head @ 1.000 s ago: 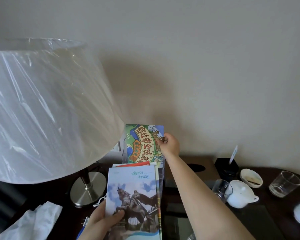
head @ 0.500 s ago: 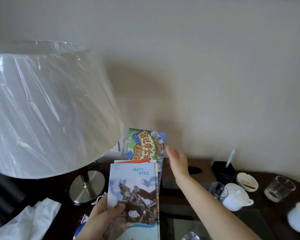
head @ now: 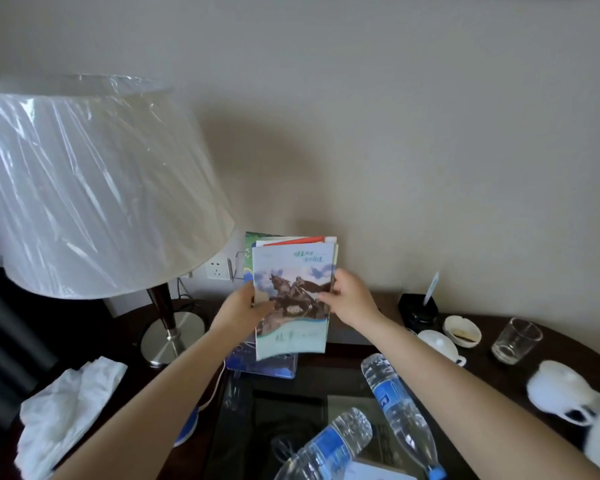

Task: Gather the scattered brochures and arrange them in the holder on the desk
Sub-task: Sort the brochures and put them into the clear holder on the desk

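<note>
I hold the stack of brochures [head: 293,299] upright between both hands, my left hand [head: 244,308] closed on its left edge and my right hand [head: 350,297] closed on its right edge, each grip with the thumb across the horseman cover. The stack stands above the clear holder [head: 267,367] at the back of the dark worktop [head: 388,341], just right of the lamp [head: 97,188], with one green brochure [head: 249,251] showing behind it. Two water bottles [head: 395,407] lie on the worktop near my right forearm.
</note>
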Motion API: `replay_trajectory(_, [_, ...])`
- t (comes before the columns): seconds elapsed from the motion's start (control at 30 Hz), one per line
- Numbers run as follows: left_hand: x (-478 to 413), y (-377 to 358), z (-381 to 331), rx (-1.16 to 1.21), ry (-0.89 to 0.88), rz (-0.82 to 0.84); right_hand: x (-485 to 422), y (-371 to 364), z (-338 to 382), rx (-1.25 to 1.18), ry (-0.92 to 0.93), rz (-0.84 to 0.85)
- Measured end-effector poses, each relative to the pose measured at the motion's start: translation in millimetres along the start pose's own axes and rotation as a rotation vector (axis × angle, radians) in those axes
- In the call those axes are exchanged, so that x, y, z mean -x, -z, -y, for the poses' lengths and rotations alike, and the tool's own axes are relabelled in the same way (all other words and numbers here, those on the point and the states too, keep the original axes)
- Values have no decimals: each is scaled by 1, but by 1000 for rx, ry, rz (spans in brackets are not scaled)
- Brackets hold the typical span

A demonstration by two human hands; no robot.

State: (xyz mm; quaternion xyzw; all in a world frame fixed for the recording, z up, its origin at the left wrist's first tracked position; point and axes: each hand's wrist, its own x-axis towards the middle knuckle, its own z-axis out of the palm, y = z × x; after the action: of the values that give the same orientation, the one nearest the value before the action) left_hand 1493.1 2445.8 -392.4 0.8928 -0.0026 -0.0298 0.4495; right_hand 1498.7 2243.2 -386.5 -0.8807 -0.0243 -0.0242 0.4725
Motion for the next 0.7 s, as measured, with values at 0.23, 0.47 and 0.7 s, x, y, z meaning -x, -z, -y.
replay_trajectory(0.23, [-21, 5, 12, 78, 5, -325, -13, -22, 4, 0, 44, -179])
replay_trajectory(0.47, [-30, 3, 42, 303, 97, -459, -23, -59, -5, -56, 70, -199])
replay_trajectory(0.7, [-50, -10, 76, 384, 122, -405, -39, -87, -30, 7, 53, -234])
